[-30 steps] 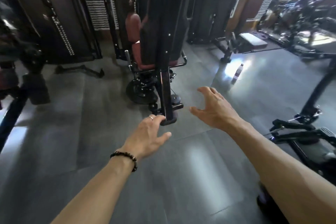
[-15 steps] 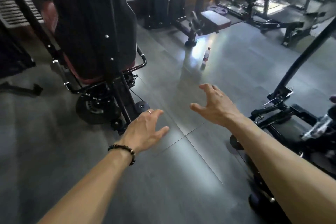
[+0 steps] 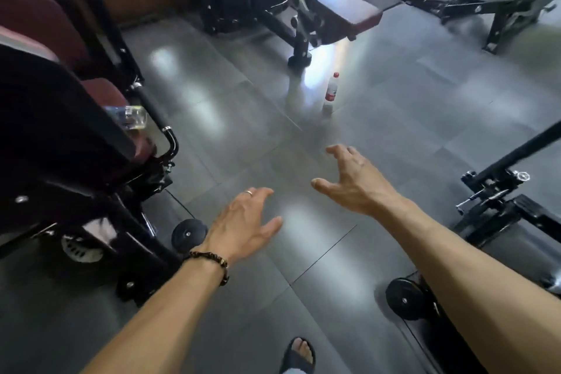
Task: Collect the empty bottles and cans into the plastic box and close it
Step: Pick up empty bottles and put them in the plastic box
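Note:
A clear plastic bottle (image 3: 331,93) with a red cap and red label stands upright on the grey floor ahead, near the foot of a bench. A second clear bottle (image 3: 131,116) lies on the maroon seat of the machine at my left. My left hand (image 3: 243,222), with a ring and a beaded bracelet, is held out open over the floor. My right hand (image 3: 352,181) reaches forward, fingers spread, holding nothing, well short of the standing bottle. No plastic box is in view.
A black weight machine with maroon pads (image 3: 60,136) fills the left side. A padded bench (image 3: 346,12) stands ahead, another bench frame (image 3: 498,3) at the far right. Black machine bars and a wheel (image 3: 405,300) are at my right. My sandalled foot (image 3: 299,355) shows below.
I have moved forward and turned right: the standing bottle is closer and more central, the left machine has slid further left, and the bottle on its seat has come into view. Both hands stay open.

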Demonstrator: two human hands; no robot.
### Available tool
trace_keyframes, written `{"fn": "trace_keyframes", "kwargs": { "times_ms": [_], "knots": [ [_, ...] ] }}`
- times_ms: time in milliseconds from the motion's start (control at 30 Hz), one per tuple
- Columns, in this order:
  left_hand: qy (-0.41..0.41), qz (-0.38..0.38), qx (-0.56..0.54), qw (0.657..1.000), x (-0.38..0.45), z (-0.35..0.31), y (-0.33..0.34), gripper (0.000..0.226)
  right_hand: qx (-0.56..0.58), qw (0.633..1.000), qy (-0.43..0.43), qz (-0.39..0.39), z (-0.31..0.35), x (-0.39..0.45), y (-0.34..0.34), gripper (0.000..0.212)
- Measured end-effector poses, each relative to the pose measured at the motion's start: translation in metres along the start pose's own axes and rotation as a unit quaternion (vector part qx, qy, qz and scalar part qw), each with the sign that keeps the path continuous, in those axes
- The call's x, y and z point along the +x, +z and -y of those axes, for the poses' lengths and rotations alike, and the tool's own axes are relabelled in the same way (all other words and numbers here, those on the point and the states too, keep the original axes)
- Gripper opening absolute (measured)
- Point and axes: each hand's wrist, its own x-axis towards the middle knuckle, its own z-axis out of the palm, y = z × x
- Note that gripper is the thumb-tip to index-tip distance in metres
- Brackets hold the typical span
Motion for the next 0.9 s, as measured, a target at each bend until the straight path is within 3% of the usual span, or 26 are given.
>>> {"fn": "trace_keyframes", "kwargs": {
  "times_ms": [267, 500, 900],
  "knots": [
    [-0.003, 0.021, -0.013, 1.0, 0.217, -0.025, 0.008, 0.057, 0.005, 0.999, 0.022, 0.022, -0.079, 0.201, -0.047, 0.072],
    [0.0, 0.04, -0.016, 0.999, 0.457, -0.018, 0.023, 0.055, 0.021, 0.998, 0.059, 0.027, -0.15, 0.426, -0.066, 0.07],
    [-0.064, 0.079, -0.042, 0.994, 0.794, -0.001, 0.127, 0.051, 0.022, 0.99, 0.093, 0.105, -0.322, 0.76, -0.028, 0.073]
  ]
}}
